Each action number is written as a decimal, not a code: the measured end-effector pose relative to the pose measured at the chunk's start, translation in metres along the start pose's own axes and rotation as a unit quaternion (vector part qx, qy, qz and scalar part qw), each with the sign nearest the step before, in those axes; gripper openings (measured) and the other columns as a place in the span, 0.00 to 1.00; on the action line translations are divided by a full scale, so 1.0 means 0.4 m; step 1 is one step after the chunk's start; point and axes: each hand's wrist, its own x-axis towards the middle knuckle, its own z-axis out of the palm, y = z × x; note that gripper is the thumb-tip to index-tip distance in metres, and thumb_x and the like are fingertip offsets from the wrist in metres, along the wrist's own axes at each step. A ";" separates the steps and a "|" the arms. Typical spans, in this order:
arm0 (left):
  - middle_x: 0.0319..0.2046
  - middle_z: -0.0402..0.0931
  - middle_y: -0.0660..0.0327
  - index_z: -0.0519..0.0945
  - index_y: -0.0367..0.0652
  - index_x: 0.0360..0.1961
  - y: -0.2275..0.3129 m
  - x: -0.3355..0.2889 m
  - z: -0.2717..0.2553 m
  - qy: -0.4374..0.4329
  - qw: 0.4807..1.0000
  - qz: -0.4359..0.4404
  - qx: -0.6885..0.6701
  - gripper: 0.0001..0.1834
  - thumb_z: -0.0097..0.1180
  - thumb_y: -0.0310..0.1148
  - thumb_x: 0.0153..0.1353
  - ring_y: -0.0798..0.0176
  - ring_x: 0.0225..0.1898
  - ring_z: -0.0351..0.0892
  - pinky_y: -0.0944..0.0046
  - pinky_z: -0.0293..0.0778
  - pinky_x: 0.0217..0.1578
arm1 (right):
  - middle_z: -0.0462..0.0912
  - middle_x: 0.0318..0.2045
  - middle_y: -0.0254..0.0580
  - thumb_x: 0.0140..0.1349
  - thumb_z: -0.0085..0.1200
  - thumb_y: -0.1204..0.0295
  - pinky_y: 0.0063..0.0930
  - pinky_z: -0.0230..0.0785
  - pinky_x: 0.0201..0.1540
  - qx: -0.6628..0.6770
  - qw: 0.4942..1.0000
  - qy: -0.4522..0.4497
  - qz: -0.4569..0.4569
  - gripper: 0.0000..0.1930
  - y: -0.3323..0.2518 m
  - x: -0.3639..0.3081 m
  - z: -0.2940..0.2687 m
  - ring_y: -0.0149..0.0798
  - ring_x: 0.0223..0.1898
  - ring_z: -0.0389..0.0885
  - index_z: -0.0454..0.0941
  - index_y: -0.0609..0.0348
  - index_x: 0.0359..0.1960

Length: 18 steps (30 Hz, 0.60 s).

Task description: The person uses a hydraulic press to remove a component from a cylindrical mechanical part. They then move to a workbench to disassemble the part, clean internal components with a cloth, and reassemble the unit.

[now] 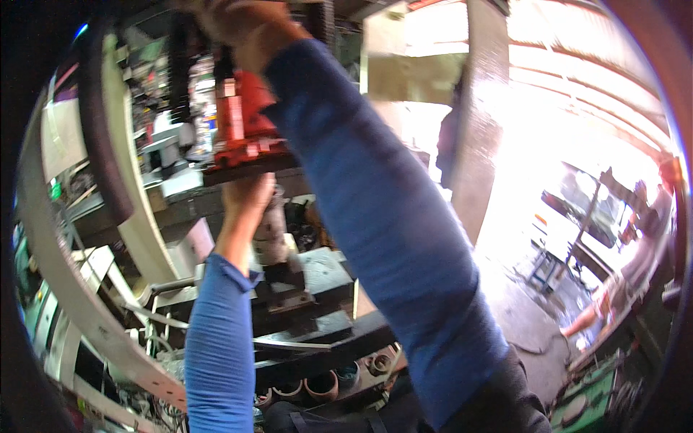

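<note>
A red metal piece of equipment (249,115), with an upright cylinder and a flat dark base, is in front of me at the upper left; it looks like a hydraulic jack, though blur hides detail. From below, my left hand (247,195) reaches the underside of that base, and its fingers are hidden behind it. My right hand (234,29) is raised at the top edge, close to the upper part of the red equipment. Motion smears its fingers, so I cannot tell what it touches. Blue sleeves cover both forearms. Below the base stands a thick grey metal cylinder (271,231).
A pale curved steel frame member (108,332) with holes runs down the left. Dark beams cross below, over several round hollow parts (321,384). A pale column (480,115) stands right of my arm. Another person (646,231) is at the far right, near a parked vehicle (588,202).
</note>
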 end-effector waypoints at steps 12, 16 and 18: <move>0.51 0.84 0.45 0.83 0.41 0.55 -0.148 0.008 0.078 -0.010 0.966 0.099 0.238 0.21 0.58 0.42 0.66 0.38 0.55 0.83 0.42 0.78 0.57 | 0.89 0.28 0.54 0.53 0.63 0.76 0.41 0.85 0.39 0.010 0.970 0.210 -0.124 0.07 -0.043 -0.074 0.024 0.51 0.31 0.91 0.90 0.59 0.33; 0.52 0.84 0.46 0.82 0.42 0.57 -0.090 0.011 0.094 0.031 0.927 0.149 0.344 0.21 0.58 0.40 0.66 0.39 0.55 0.84 0.43 0.79 0.58 | 0.90 0.34 0.55 0.56 0.64 0.71 0.41 0.84 0.43 -0.045 0.986 0.134 -0.088 0.10 -0.017 -0.019 -0.014 0.52 0.39 0.90 0.90 0.60 0.38; 0.52 0.84 0.42 0.81 0.44 0.59 -0.061 0.022 0.045 -0.041 0.970 0.048 0.236 0.23 0.55 0.44 0.69 0.35 0.53 0.84 0.39 0.80 0.55 | 0.90 0.37 0.56 0.57 0.65 0.68 0.41 0.84 0.46 -0.055 0.994 0.089 -0.031 0.13 -0.023 -0.012 -0.013 0.52 0.43 0.90 0.90 0.61 0.40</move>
